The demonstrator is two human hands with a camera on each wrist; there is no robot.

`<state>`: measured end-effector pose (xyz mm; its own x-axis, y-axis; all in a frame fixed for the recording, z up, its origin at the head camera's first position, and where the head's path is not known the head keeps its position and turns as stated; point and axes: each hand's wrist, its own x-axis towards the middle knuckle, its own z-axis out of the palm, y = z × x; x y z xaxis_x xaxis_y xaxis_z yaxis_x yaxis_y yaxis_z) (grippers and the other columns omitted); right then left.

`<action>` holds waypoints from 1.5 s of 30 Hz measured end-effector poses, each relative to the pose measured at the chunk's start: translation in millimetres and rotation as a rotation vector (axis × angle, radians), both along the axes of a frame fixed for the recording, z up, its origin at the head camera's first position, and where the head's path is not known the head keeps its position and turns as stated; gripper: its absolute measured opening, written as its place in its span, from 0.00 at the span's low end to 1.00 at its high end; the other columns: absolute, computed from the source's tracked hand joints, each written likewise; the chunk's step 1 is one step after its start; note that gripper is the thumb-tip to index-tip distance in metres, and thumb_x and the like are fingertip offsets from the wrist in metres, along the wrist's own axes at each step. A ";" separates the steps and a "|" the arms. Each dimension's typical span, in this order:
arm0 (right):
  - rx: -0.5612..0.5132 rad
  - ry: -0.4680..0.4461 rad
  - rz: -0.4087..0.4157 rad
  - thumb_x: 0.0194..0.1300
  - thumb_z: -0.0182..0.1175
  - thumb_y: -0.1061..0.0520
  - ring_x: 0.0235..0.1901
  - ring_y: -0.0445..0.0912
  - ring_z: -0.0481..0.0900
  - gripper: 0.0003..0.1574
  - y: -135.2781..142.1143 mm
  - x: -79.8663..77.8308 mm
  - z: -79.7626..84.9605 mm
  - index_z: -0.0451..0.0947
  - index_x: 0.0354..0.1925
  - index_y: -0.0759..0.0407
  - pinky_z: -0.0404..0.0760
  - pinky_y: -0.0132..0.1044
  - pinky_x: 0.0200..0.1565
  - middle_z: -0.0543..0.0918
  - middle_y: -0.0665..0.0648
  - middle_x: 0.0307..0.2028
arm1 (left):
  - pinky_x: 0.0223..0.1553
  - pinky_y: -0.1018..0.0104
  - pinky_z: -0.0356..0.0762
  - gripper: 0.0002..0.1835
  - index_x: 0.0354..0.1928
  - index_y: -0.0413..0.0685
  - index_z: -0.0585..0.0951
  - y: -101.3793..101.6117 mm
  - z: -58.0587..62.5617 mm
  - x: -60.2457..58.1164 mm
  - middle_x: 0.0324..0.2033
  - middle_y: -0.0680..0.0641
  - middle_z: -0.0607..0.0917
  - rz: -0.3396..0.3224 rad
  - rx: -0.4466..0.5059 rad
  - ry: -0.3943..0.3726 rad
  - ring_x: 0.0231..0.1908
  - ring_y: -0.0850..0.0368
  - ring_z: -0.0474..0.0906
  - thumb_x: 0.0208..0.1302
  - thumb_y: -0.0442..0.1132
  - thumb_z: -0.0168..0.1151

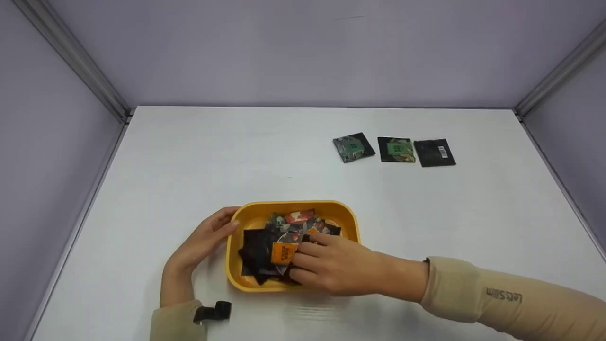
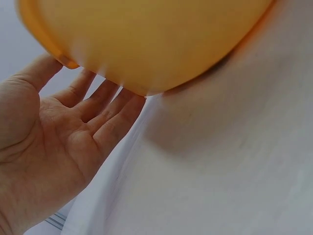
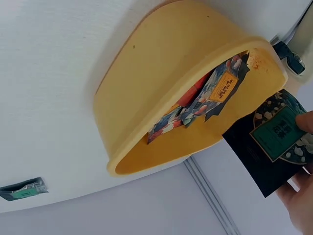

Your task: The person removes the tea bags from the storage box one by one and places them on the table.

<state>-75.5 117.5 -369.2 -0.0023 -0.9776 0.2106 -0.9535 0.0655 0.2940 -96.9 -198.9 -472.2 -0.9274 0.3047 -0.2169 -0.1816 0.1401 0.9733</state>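
Pinched near an edge in the right hand (image 1: 338, 265), thumb on the label side and fingers behind: a flat black packet (image 3: 271, 139) with a green label, at the near right part of the yellow box (image 1: 293, 203); impossible to tell whether touching the rim. Spread against the outside of the box at its left end, fingers nearly straight, thumb up by the rim: the left hand (image 1: 201, 241), seemingly there for steadying. Probably very light, thin and bendy, with a smooth and slightly slippery skin; hardly fragile, though apt to crease; contents hidden. Best to grip close to an edge or corner, thumb on one face, fingertips on the other, with only mild pressure. Inside the box, a heap of packets (image 1: 283, 251), overlapping at odd angles, so liable to slip or lift in pairs; worth freeing a raised corner first. Beyond the box, flat on the bench (image 1: 203, 156), three more packets (image 1: 354, 148), likely harder to get a fingertip under. As for the box, apparently stiff; best steadied by wall or rim.
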 end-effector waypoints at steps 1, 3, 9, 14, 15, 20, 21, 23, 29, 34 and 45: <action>-0.023 0.000 0.010 0.75 0.53 0.53 0.44 0.45 0.77 0.09 3.2 -1.2 1.2 0.80 0.46 0.50 0.78 0.38 0.49 0.83 0.49 0.43 | 0.67 0.52 0.66 0.24 0.66 0.46 0.71 -0.2 0.2 -0.1 0.62 0.45 0.76 -0.001 -0.002 -0.001 0.63 0.51 0.71 0.73 0.47 0.58; -0.075 -0.014 0.022 0.75 0.53 0.53 0.46 0.46 0.79 0.12 9.8 -4.6 3.0 0.82 0.48 0.51 0.78 0.39 0.52 0.84 0.50 0.44 | 0.67 0.52 0.66 0.24 0.67 0.46 0.71 -0.7 0.5 0.0 0.63 0.45 0.76 0.001 -0.007 -0.005 0.63 0.51 0.71 0.73 0.47 0.58; -0.205 -0.045 -0.008 0.73 0.53 0.55 0.49 0.48 0.80 0.16 32.8 -16.2 4.9 0.84 0.52 0.54 0.79 0.42 0.52 0.85 0.53 0.46 | 0.67 0.52 0.66 0.25 0.67 0.47 0.71 -1.1 1.6 0.4 0.63 0.46 0.76 0.012 -0.026 -0.018 0.64 0.51 0.70 0.73 0.48 0.58; -0.257 -0.062 -0.084 0.74 0.53 0.56 0.48 0.49 0.81 0.16 51.0 -21.5 5.3 0.83 0.52 0.56 0.81 0.41 0.48 0.86 0.54 0.46 | 0.67 0.51 0.66 0.24 0.66 0.46 0.71 -0.3 1.2 0.4 0.63 0.46 0.76 0.014 -0.026 -0.018 0.63 0.51 0.71 0.73 0.47 0.58; -0.269 -0.062 -0.095 0.74 0.52 0.56 0.47 0.49 0.81 0.16 54.4 -22.7 5.1 0.83 0.52 0.57 0.81 0.41 0.48 0.86 0.54 0.46 | 0.67 0.51 0.66 0.24 0.66 0.46 0.71 0.0 0.8 0.1 0.63 0.46 0.76 0.015 -0.027 -0.018 0.63 0.51 0.71 0.73 0.47 0.58; -0.325 -0.064 -0.171 0.79 0.44 0.57 0.43 0.50 0.82 0.21 74.4 -32.6 3.6 0.84 0.51 0.58 0.83 0.42 0.43 0.86 0.55 0.45 | 0.67 0.51 0.65 0.26 0.67 0.48 0.71 1.9 -0.2 -0.9 0.63 0.46 0.76 0.017 -0.054 -0.022 0.64 0.51 0.70 0.72 0.50 0.58; -0.326 -0.072 -0.199 0.79 0.44 0.56 0.43 0.50 0.82 0.21 79.5 -34.8 3.8 0.84 0.51 0.58 0.82 0.43 0.44 0.86 0.55 0.44 | 0.67 0.51 0.65 0.26 0.67 0.48 0.71 2.3 -0.4 -1.2 0.63 0.47 0.76 0.015 -0.056 -0.023 0.64 0.51 0.70 0.72 0.50 0.58; -0.330 -0.084 -0.253 0.79 0.42 0.55 0.42 0.51 0.82 0.23 90.6 -40.3 3.5 0.85 0.51 0.58 0.83 0.44 0.44 0.86 0.56 0.43 | 0.67 0.51 0.65 0.26 0.67 0.47 0.71 2.5 -0.6 -1.4 0.63 0.46 0.75 0.011 -0.049 -0.020 0.64 0.50 0.70 0.72 0.50 0.58; -0.308 -0.089 -0.391 0.77 0.48 0.57 0.42 0.53 0.81 0.19 128.9 -61.2 -4.1 0.85 0.50 0.60 0.83 0.48 0.44 0.86 0.57 0.42 | 0.67 0.52 0.65 0.25 0.67 0.48 0.71 2.5 -0.6 -1.0 0.62 0.46 0.76 0.013 -0.036 -0.027 0.63 0.51 0.70 0.73 0.48 0.59; -0.278 -0.101 -0.516 0.60 0.66 0.66 0.41 0.55 0.82 0.16 158.3 -79.0 -18.9 0.85 0.48 0.62 0.83 0.51 0.43 0.86 0.58 0.40 | 0.68 0.51 0.64 0.26 0.67 0.48 0.71 2.2 0.0 -0.8 0.63 0.46 0.75 0.026 -0.058 -0.034 0.64 0.50 0.70 0.72 0.49 0.59; -0.293 -0.070 -0.671 0.55 0.68 0.72 0.37 0.57 0.81 0.14 214.8 -111.9 -41.4 0.85 0.42 0.66 0.82 0.53 0.36 0.85 0.62 0.38 | 0.67 0.51 0.65 0.27 0.67 0.49 0.72 1.3 0.0 -0.8 0.64 0.47 0.75 0.034 -0.055 -0.035 0.64 0.51 0.69 0.71 0.51 0.60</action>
<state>-187.3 332.3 -410.6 -0.6034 -0.6650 0.4402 -0.6968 0.7081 0.1146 -97.8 -197.6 -472.2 -0.9286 0.2598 -0.2650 -0.2209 0.1867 0.9573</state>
